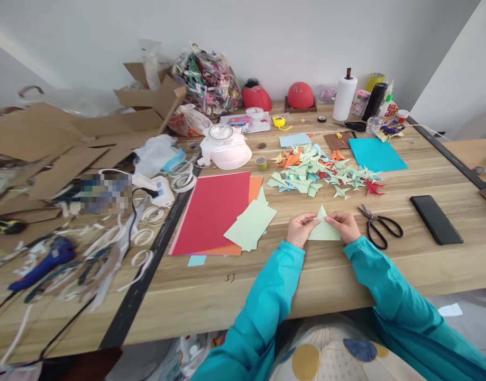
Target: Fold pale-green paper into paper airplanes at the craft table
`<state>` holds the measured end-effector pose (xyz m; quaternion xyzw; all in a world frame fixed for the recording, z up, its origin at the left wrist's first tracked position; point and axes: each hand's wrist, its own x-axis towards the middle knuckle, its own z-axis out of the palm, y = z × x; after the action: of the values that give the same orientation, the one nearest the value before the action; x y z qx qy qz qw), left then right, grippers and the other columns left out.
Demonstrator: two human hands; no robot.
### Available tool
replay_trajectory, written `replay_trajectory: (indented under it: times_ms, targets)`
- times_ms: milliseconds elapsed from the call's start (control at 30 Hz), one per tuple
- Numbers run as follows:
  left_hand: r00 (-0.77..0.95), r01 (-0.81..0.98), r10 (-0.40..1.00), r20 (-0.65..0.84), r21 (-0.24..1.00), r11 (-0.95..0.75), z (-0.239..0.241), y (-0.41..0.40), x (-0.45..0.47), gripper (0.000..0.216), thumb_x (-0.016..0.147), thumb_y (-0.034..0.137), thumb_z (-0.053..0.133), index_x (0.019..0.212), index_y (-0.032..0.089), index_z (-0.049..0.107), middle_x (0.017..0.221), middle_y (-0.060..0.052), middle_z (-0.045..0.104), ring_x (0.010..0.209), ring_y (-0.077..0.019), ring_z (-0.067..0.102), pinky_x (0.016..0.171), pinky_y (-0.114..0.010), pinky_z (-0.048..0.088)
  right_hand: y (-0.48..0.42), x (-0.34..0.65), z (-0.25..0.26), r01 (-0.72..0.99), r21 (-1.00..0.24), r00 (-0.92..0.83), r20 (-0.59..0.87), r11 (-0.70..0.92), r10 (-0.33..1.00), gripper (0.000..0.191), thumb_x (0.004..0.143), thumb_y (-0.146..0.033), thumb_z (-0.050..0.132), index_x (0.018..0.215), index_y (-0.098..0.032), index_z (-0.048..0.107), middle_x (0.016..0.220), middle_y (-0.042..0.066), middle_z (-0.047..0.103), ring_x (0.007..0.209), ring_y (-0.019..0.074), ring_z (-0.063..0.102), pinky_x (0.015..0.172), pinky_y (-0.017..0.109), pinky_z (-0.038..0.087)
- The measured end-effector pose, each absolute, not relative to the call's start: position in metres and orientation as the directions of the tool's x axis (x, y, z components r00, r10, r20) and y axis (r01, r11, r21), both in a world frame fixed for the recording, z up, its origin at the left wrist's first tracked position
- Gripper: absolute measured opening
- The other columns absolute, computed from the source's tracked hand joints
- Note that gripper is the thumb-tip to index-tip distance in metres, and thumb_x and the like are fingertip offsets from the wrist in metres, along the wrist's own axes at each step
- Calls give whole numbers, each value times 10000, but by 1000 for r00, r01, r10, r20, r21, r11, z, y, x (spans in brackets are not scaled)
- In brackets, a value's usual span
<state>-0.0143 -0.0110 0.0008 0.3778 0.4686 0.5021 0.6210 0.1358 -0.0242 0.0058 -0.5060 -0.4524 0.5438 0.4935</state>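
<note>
Green paper (324,230), folded to a point at the top, is lying flat on the table (346,280) right in front of the person, near its front edge. The left hand (301,228) is pinching the paper's left edge, and the right hand (347,226) is pinching its right edge; both sets of fingers are closing on the sheet, with the teal sleeves (274,296) reaching in from below.

Just right of the right hand, scissors (379,225) are lying with blades shut, and further right a phone (436,219) is resting face up, well apart from the hands. Left of the left hand, loose green sheets (250,225) are overlapping the corner of a red sheet (213,211), which is covering most of an orange sheet (255,188).

Beyond the hands, a pile of folded shapes (322,172) in green, orange, red and blue is spreading across the middle of the table. A blue sheet (376,154) is lying to the right of the pile, and a small tape roll (260,163) is standing to its left.

Along the wall, a paper towel roll (344,98) is standing upright beside two red domes (300,95), and a clear bag of scraps (207,82) is slumping further left. On the far left, cardboard (48,132) and tape rings (147,233) are cluttering a second surface.
</note>
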Motion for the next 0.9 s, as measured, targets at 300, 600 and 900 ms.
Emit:
replay_trajectory:
  times_ms: [300,600,900]
  targets:
    - [142,-453,937,-318,821,348,7,-11,-13,306,529,372,767,721,139,715,645,-41,682,655,-164,610,628,-267,444,-24,137,8,-72,-987,63,-147,-142,987,306,574,-448,733,638,-159,659,595,10,656,501,114,544,474,231,407]
    - [188,-359,938,-290,869,341,1,-11,-14,332,522,414,761,658,121,687,561,-12,633,542,-127,538,553,-247,402,-25,136,13,-28,-989,66,-145,-144,987,335,555,-472,732,614,-153,650,564,13,642,479,116,528,460,240,405]
    - [233,-276,939,-252,909,313,-3,-11,-13,323,519,383,773,687,121,689,580,-3,629,544,-119,533,559,-246,415,-26,136,9,-74,-983,22,-167,-165,986,334,552,-471,736,605,-156,641,543,-3,604,468,108,494,451,238,388]
